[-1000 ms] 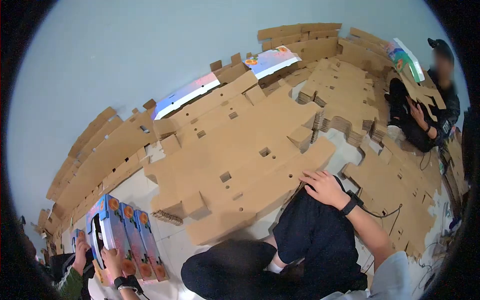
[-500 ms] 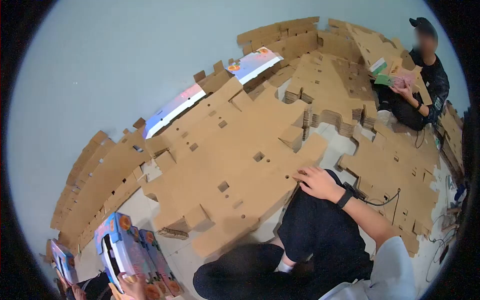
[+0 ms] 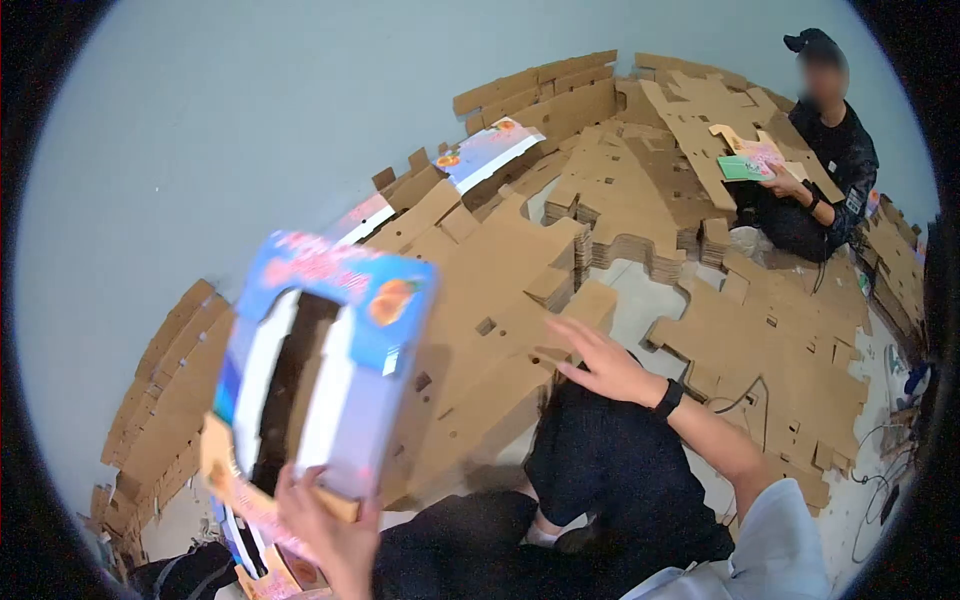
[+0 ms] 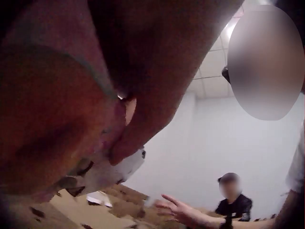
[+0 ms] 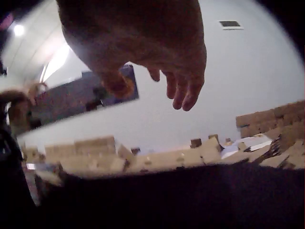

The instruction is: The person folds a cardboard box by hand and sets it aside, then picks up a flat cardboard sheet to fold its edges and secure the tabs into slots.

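Observation:
In the head view a printed blue and pink box (image 3: 400, 300) with a long opening in its face is held up at the left. My left hand (image 3: 330, 530) grips its lower edge. In the left wrist view the fingers of my left hand (image 4: 147, 86) lie on the box (image 4: 52, 114), very near the camera. My right hand (image 3: 610, 370) is raised over my knee, fingers extended, holding nothing. The right wrist view shows my right hand (image 5: 143, 43) with its fingers hanging down, and the box (image 5: 71, 102) beyond it.
Stacked brown cardboard sheets (image 3: 480, 260) cover much of the floor. Another printed box (image 3: 250, 545) stands at the lower left. A person (image 3: 835, 150) in a black cap sits at the right, holding printed card. A cable (image 3: 765, 400) lies on the cardboard.
The printed box has been lifted from the floor at the left by my left hand and brought up and closer. My right hand has come off the knee. The view has shifted.

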